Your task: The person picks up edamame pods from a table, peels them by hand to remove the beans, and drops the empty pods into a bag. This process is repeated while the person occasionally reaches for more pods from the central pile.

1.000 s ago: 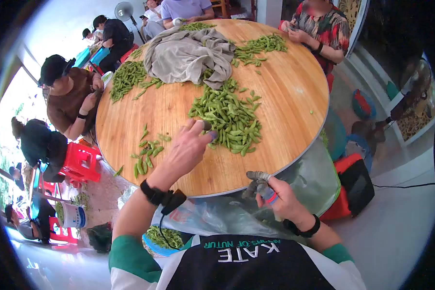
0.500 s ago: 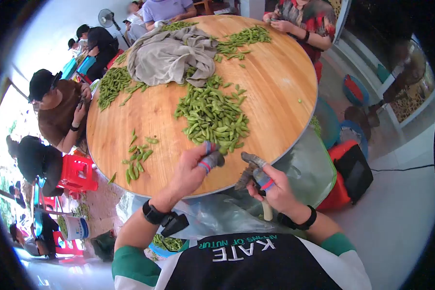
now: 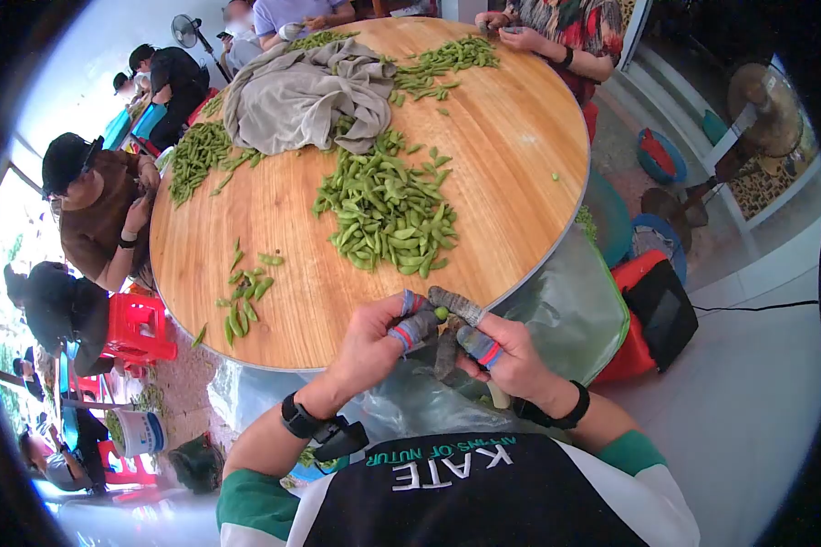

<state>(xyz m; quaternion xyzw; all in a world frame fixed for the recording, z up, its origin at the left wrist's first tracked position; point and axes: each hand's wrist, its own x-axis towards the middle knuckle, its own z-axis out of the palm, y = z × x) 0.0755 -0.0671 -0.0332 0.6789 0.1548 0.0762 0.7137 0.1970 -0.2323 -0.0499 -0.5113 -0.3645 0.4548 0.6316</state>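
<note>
right then, my left hand (image 3: 374, 337) and my right hand (image 3: 506, 356) were drawn together just off the near edge of the round wooden table (image 3: 520, 155), their cloth-wrapped fingertips (image 3: 416, 328) meeting. between them i pinched a single green pod (image 3: 441, 313), only a small bit of it showing past the wrappings; both hands were pressed shut on it, thumbs and forefingers closed. a black band sat on each wrist. below my hands hung a clear plastic bag (image 3: 575, 319) against the table's rim.

on the table, just beyond my hands, lay the big heap of pods (image 3: 388, 214). a small scatter of pods (image 3: 244, 296) lay well off to my left, near the edge. further back a grey cloth (image 3: 306, 91) was bunched up, with more pods around it. other people sat round the far side, one in a dark cap (image 3: 68, 159) at the left, one in a patterned top (image 3: 588, 32) at the far right, their hands at the rim. a red stool (image 3: 141, 324) stood on the floor at my left.
</note>
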